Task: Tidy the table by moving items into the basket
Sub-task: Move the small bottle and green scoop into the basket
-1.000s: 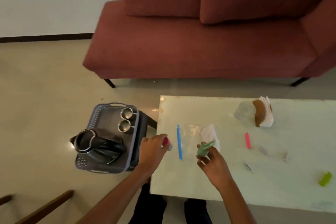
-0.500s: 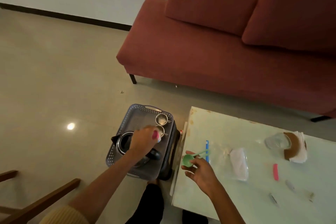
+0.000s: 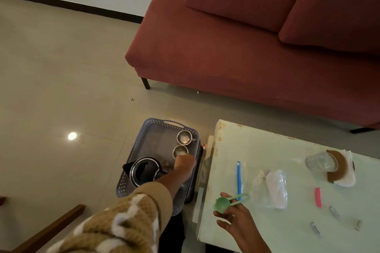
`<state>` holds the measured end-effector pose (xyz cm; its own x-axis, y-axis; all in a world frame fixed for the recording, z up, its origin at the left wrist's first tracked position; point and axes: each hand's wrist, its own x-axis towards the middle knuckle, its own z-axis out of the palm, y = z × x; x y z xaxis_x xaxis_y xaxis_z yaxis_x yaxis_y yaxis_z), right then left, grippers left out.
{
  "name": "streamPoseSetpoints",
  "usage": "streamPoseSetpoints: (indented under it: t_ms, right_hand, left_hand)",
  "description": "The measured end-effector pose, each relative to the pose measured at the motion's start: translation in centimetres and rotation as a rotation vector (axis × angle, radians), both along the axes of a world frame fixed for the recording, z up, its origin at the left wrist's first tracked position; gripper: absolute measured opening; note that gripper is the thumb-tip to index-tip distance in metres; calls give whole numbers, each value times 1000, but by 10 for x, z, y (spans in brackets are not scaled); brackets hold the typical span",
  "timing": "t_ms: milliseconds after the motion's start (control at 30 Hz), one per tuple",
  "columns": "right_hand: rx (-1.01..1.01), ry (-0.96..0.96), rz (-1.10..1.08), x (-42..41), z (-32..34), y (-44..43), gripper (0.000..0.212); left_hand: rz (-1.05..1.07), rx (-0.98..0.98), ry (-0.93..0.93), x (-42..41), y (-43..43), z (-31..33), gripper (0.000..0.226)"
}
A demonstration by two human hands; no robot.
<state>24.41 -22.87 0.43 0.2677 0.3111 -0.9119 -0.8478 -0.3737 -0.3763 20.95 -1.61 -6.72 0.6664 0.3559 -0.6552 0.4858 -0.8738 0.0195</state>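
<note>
Right hand [image 3: 236, 218] pinches the green plastic scoop [image 3: 222, 204] by its handle over the table's [image 3: 267, 145] near-left corner (light, stiff, slick; the handle is the best hold). Left hand [image 3: 184, 165] is low in the basket [image 3: 128, 163] near its right edge; fingers hidden, can't tell its grip.

I read basket [image 3: 133, 154] as grey perforated plastic, matt. In basket: steel cups [image 3: 184, 137], polished, mirror-bright; kettle [image 3: 144, 171], glossy black, chrome rim. Under basket: floor tiles [image 3: 61, 78], smooth, glossy, I see lamp glare. Right of basket: table top [image 3: 257, 145], pale, smooth, slight sheen; green scoop [image 3: 222, 204], matt plastic; clear bag [image 3: 273, 189], crinkled film. Beyond basket: sofa [image 3: 216, 57], matt red cloth.
</note>
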Motion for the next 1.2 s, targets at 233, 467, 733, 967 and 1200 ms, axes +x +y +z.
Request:
streamPoseSetpoints:
  t_ms: [233,467,733,967,1200]
  right_hand:
    - [-55,-90,-2,3,-14,-22,43]
    - [-126,-143,13,0,-24,-29,53]
    - [-139,-191,22,0,-26,-20,53]
    - [-267,-687,435,-2,-17,14,44]
    - [-281,-1241,1005,-5,-8,62,40]
  left_hand:
    - [-87,35,74,1,-11,-35,32]
    - [-71,93,68,8,-17,-49,37]
    - [-49,112,67,6,-15,-36,33]
    - [238,-206,-106,8,-5,19,24]
    - [588,-810,-342,-26,5,69,27]
